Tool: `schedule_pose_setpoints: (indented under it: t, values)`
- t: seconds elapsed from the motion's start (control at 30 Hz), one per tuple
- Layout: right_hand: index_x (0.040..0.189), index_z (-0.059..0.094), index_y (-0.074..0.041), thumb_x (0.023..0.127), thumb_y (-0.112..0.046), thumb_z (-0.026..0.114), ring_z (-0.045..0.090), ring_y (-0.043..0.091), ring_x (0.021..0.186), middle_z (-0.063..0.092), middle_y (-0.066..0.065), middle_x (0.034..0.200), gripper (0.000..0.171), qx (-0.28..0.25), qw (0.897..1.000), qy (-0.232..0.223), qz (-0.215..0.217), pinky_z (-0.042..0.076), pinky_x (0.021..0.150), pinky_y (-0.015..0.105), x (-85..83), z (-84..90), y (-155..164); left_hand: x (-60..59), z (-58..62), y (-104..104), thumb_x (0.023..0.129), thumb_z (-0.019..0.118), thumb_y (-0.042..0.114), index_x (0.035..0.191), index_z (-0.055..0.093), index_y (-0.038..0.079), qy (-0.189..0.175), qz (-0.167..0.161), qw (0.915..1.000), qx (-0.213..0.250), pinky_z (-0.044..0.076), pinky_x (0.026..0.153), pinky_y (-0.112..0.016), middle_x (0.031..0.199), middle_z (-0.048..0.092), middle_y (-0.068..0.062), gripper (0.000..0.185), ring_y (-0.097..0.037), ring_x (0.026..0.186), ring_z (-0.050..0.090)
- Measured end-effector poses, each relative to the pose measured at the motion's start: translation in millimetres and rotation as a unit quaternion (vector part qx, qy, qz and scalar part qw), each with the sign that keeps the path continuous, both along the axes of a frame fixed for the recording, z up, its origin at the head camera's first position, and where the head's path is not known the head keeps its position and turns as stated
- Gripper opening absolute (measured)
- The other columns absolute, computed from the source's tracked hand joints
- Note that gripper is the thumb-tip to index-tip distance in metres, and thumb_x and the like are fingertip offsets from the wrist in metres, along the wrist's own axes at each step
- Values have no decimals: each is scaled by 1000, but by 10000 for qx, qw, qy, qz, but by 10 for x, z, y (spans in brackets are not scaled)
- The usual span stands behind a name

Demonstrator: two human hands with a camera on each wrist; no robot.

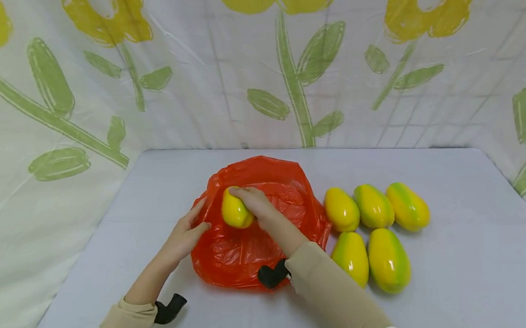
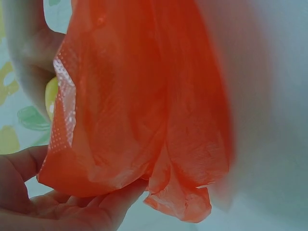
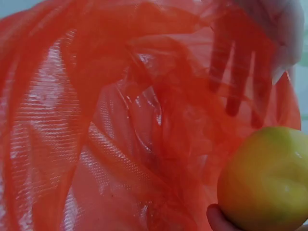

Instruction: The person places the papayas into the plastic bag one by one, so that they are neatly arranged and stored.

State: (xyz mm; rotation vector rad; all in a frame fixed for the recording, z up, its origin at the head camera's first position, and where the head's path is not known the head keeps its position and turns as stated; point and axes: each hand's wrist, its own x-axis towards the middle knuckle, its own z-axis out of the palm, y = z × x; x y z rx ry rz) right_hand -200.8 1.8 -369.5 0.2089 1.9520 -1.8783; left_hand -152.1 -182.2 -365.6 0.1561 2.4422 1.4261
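Note:
A red plastic bag (image 1: 252, 249) lies with its mouth spread wide on the table. Over its opening, my right hand (image 1: 253, 201) grips a glossy yellow papaya (image 1: 236, 211) with a green patch at its end. In the right wrist view this papaya (image 3: 267, 178) hangs in front of the bag's inner wall. My left hand (image 1: 188, 237) is at the bag's left rim, its straight fingers behind the thin plastic and its thumb beside the edge. Through the red film those fingers (image 3: 240, 77) show spread apart. From the left wrist, the bag (image 2: 134, 106) hides most of the right hand.
Several more yellow-green papayas (image 1: 374, 206) lie in two rows right of the bag, the nearest beside its edge. The pale table (image 1: 467, 260) meets a curtain (image 1: 198, 85) with yellow flowers at the back. Both sleeved forearms reach in from the front.

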Motion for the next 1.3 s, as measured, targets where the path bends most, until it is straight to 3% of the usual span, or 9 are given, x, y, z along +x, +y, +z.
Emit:
schedule_pose_setpoints:
  t: [0.23,0.4,0.63,0.87,1.3]
  values:
    - [126,54,2,95,-35,58,49,21,92,54,7,101,48,-174,9985,-262,-451,46,80,30,-104,-90,-85,13,12,32,98,42,9,156,16,6,-46,27,10000,-32,32,106,-61,156,19,-26,63,-45,140,22]
    - [139,43,1,96,-37,55,49,27,107,52,13,119,59,-185,9963,-307,-784,46,94,38,-131,-144,-140,7,27,43,98,42,8,155,17,6,40,20,10000,-86,30,107,-62,156,21,-26,63,-45,140,22]
    - [152,29,-8,97,-40,55,44,32,122,43,16,141,69,101,9944,4,-1055,42,103,46,-171,-200,-226,-10,10,43,97,42,7,155,18,5,178,-71,9998,-75,30,107,-62,154,25,-27,62,-44,138,28]
    - [154,26,-13,95,-40,58,46,31,118,45,15,137,72,454,9907,293,-1251,46,99,45,-193,-260,-290,-12,0,41,98,41,8,155,16,5,64,-15,9999,-137,29,107,-62,154,23,-27,63,-45,139,26]
    - [152,28,-9,98,-31,57,53,29,109,50,16,131,65,1380,9807,1102,-842,51,94,42,-180,-370,-380,-11,12,57,98,41,8,155,16,4,62,-27,9999,-97,30,106,-62,154,23,-27,62,-45,139,25]
